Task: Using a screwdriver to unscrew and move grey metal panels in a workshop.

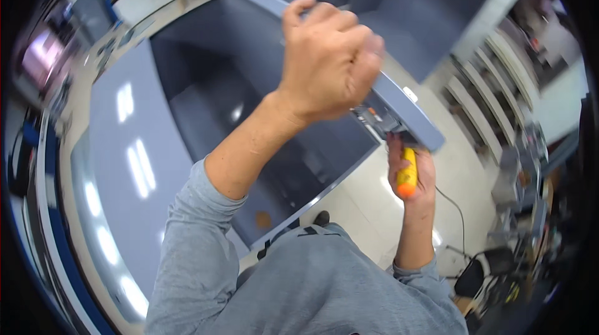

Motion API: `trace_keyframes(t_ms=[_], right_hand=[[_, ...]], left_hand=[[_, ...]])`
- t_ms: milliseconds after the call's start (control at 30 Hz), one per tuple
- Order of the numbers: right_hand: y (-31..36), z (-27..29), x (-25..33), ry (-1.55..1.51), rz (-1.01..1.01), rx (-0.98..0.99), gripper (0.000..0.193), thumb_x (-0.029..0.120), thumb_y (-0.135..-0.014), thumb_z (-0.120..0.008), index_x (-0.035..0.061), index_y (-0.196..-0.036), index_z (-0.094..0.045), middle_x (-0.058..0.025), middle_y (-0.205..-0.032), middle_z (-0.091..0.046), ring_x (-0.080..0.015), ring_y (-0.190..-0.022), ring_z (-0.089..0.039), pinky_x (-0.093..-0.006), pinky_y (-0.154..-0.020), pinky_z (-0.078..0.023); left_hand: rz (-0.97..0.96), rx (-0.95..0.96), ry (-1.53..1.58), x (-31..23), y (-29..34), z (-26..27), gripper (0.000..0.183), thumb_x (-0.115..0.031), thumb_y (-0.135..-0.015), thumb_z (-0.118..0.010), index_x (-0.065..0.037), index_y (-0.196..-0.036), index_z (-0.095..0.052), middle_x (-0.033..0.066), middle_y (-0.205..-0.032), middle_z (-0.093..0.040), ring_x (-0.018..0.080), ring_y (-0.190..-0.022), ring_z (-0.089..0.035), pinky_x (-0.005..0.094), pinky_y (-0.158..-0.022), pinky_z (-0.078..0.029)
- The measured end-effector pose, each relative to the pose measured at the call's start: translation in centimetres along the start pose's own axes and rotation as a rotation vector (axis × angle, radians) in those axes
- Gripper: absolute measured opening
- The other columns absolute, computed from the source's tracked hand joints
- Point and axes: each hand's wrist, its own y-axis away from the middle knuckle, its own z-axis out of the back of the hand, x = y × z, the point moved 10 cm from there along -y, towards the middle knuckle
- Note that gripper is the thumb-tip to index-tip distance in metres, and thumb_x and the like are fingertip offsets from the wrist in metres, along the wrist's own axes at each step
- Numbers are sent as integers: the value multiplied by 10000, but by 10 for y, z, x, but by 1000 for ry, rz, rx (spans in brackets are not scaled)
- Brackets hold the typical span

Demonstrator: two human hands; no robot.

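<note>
Inspector: State the position and grip of each hand, taking clock bearings from the centre of the view.

Recorder: The bare left hand [334, 63] is at about one o'clock, raised and curled into a fist, slightly blurred. It overlaps the long blue-grey strip [409, 110]; whether it has hold of anything, I cannot tell. The bare right hand [426, 176], between three and four o'clock, is closed around a yellow cylindrical handle with an orange butt end [407, 169].

Inspector: Where does the handle point?

Recorder: Its orange end faces six o'clock, its other end the strip's near end at three o'clock. The tip is hidden. Small dark and silver fittings [374, 121] sit along the strip's underside, just beside the right hand.

Inspector: Markings?

Recorder: Dark marks on the yellow handle, too blurred to read. A small white oblong tag [410, 94] at two o'clock, at the strip's outer edge; any print is too small to make out.

Inspector: Surroundings?

Recorder: A dark grey, box-shaped recess [218, 101] towards ten o'clock, a pale grey glossy panel [112, 141] at nine, and a tan squarish patch [262, 219] at seven.
</note>
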Motion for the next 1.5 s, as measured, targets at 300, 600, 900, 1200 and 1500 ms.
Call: trace_keyframes(t_ms=[300,600,900,1200,1500], right_hand=[[18,56,-124,336,-417,-125,255,329,-944,-652,99,-1049,-619,-20,-830,-657,-131,-650,-605,-229,-451,-473],[-7,132,-229,625,-617,-283,308,331,-922,-701,95,-1091,-599,-49,-920,-630,-177,-764,-617,-282,-584,-525],[-52,209,-293,722,-602,-291,204,210,-939,-689,65,-1043,-591,-81,-876,-623,-208,-664,-597,-350,-598,-536],[-70,241,-306,780,-601,-268,234,209,-927,-707,59,-1063,-589,-80,-883,-623,-202,-701,-608,-339,-638,-544],[-72,244,-305,863,-586,-267,267,240,-912,-727,57,-1057,-596,-97,-924,-664,-203,-751,-640,-320,-640,-534]], left_hand=[[341,289,-35,-10,151,110,275,-313,-786,-518,-59,-776,-623,126,-969,-623,352,-1146,-562,537,-1074,-261],[676,29,-313,-33,357,200,344,-265,-832,-525,-3,-1020,-643,214,-1251,-572,402,-1242,-504,539,-1057,-350],[1402,-139,-536,-114,480,241,279,-78,-847,-624,11,-1111,-610,209,-1214,-564,389,-1140,-540,434,-988,-432],[1480,230,-646,-134,507,216,383,-186,-835,-720,-13,-1154,-595,198,-1289,-514,391,-1240,-472,484,-1015,-394],[1443,649,-614,-68,517,194,824,-496,-750,-790,-68,-1384,-484,223,-1552,-269,423,-1488,-132,612,-1163,-165]])
